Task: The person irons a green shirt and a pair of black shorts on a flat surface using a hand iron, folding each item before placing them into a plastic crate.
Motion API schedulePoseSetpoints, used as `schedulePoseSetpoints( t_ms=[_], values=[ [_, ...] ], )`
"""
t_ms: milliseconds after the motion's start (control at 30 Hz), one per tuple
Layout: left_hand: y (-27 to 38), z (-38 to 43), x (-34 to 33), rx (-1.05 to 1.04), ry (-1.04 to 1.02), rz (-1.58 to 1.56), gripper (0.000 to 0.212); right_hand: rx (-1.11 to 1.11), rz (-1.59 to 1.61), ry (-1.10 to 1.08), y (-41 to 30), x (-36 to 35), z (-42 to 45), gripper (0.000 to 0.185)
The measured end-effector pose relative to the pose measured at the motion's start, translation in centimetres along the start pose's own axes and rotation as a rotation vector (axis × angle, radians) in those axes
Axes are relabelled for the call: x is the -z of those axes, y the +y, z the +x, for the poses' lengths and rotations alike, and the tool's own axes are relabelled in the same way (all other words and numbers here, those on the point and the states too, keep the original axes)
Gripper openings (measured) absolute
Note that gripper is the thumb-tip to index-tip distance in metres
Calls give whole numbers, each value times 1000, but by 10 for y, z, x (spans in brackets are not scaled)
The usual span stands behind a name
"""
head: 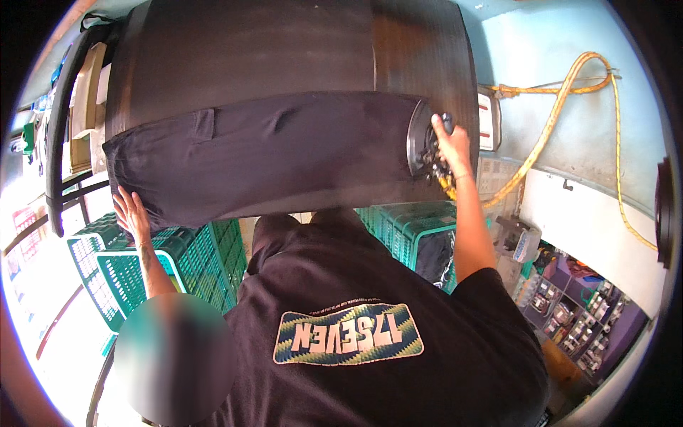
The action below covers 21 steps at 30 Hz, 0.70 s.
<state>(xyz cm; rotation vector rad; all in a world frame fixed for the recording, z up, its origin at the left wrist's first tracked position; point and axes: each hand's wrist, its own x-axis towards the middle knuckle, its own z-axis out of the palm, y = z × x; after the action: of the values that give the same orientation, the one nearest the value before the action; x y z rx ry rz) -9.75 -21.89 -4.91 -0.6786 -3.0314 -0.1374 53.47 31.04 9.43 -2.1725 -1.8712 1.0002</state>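
Note:
Black trousers (299,149) lie flat across a wide ironing table with a dark cover (256,53). Their gathered elastic waistband (113,165) is at the left, the hem at the right, and a small flap or loop (204,124) shows near the upper edge. My right hand (453,144) grips the dark handle of a steam iron (417,136), whose metal plate rests at the hem end. Beside the waistband, over the table's front left corner, my left hand (132,216) has its fingers spread and touches the cloth lightly.
A yellow hose (549,136) loops from the iron up to the blue wall (555,37). Green plastic crates (213,256) stand below the table on the left, and another crate (413,229), holding dark cloth, on the right. A padded dark bar (58,128) borders the left side.

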Motion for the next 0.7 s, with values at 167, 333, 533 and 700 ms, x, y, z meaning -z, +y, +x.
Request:
schedulePoseSetpoints(
  t_ms=[167,333,533,700],
  values=[
    [-46,-1,11,-62,11,197,63,47,205,-9,-3,27,62,68],
    [17,6,45,-231,79,23,56,41,133,85,15,44,125,69],
    [51,15,61,-274,27,-225,62,193,-183,313,6,44,146,72],
    [72,75,76,-200,-88,-424,66,318,-566,615,-32,29,94,82]
  ],
)
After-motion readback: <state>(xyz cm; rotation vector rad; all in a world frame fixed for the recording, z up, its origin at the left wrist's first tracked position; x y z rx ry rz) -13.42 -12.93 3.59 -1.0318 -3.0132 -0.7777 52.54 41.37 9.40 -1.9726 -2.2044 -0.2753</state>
